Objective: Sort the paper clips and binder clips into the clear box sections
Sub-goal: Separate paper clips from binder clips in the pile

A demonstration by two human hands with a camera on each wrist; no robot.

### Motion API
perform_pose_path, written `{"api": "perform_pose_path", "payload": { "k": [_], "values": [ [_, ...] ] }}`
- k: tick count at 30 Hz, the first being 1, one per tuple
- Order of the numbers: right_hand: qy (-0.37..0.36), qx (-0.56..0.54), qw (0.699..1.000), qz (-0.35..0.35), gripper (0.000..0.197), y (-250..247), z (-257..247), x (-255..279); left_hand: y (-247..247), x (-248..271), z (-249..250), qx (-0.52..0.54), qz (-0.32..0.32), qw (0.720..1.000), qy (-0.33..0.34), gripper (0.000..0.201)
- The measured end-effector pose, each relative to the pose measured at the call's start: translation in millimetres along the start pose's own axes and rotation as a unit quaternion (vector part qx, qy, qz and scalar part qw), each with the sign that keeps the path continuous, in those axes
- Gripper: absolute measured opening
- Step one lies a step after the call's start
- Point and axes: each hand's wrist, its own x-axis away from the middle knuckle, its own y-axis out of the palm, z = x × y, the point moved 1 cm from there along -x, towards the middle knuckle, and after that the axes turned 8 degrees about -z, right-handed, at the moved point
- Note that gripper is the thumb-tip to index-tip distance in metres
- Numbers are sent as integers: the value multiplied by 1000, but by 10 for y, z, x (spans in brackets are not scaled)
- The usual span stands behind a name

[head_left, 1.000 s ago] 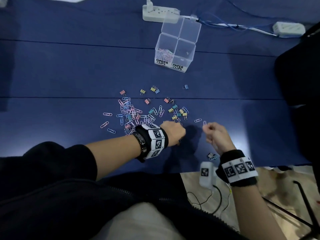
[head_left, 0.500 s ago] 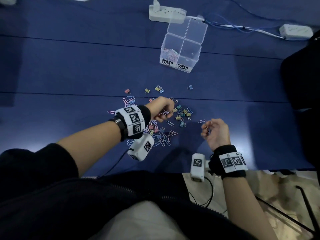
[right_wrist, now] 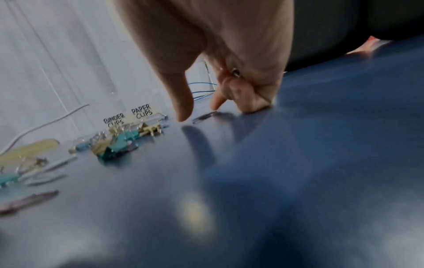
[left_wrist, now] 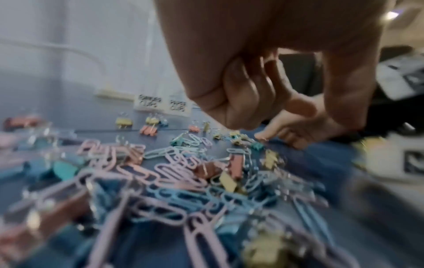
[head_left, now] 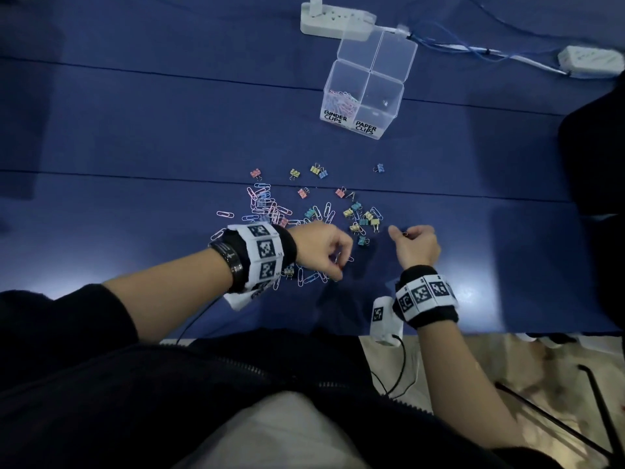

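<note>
Pastel paper clips (head_left: 267,206) and small binder clips (head_left: 363,220) lie scattered on the blue table (head_left: 135,137). The clear box (head_left: 394,96) stands beyond them; its section labelled BINDER CLIPS holds several paper clips (head_left: 340,99). My left hand (head_left: 338,265) hovers low over the pile's near right side. Its fingers (left_wrist: 247,90) are curled, seemingly round thin clips; the blur hides them. My right hand (right_wrist: 199,110) reaches its thumb and forefinger down to a paper clip (right_wrist: 204,115) flat on the table. Its other fingers are curled round something metallic (right_wrist: 236,72).
A white power strip (head_left: 334,22) and blue cables (head_left: 473,45) lie behind the box, a white adapter (head_left: 590,60) at the far right. A dark chair (head_left: 595,147) stands at the right. The table's front edge (head_left: 507,331) runs just behind my wrists.
My left hand went out over the pile, then came back to its near right side. My right hand, earlier holding a clip up, has sunk to the table beside a loose clip.
</note>
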Motion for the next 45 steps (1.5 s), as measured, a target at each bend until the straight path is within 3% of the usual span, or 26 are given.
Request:
{"api": "perform_pose_path", "payload": {
  "k": [2, 4, 14, 17, 20, 23, 25, 27, 30, 33, 36, 39, 41, 43, 45],
  "values": [
    [-16, 15, 1000, 11, 30, 43, -23, -4, 74, 12, 13, -167, -33, 985, -9, 29],
    [-23, 27, 999, 10, 24, 69, -52, -12, 108, -18, 2, -239, -24, 971, -17, 37],
    [9, 38, 999, 9, 29, -34, -12, 8, 3, -114, -122, -229, 87, 967, -69, 23],
    [-23, 39, 999, -22, 25, -15, -10, 23, -98, -65, -181, -188, 116, 973, -73, 21],
    [-52, 32, 996, -58, 37, 6, -9, 86, -117, -28, -209, -137, 111, 983, -49, 15],
    [-63, -36, 994, -85, 36, 31, -43, 139, -72, -3, -232, 4, 124, 992, -23, 16],
    [-57, -112, 985, -122, 37, 23, -76, 172, -81, 11, -277, 159, 149, 975, -45, 30],
    [-54, -204, 960, -182, 39, 31, -127, 222, -115, 33, -333, 284, 167, 942, -69, 32],
    [-58, -274, 915, -291, 33, 73, -204, 341, -196, 61, -402, 366, 173, 911, -79, 27],
    [-66, -239, 893, -377, 34, 120, -169, 426, -233, 55, -453, 435, 171, 881, -68, 26],
    [-89, -139, 904, -395, 39, 177, -92, 460, -253, 78, -480, 480, 164, 860, -61, 27],
    [-130, 11, 924, -359, 43, 258, -41, 512, -256, 114, -458, 452, 170, 872, -77, 33],
    [-148, 111, 924, -335, 38, 300, -46, 576, -241, 140, -406, 386, 160, 904, -92, 33],
    [-162, 203, 907, -332, 28, 346, -36, 647, -183, 155, -354, 233, 121, 960, -99, 31],
    [-173, 258, 899, -309, 10, 370, -36, 713, -97, 163, -325, 70, 70, 990, -97, 22]
  ]
}}
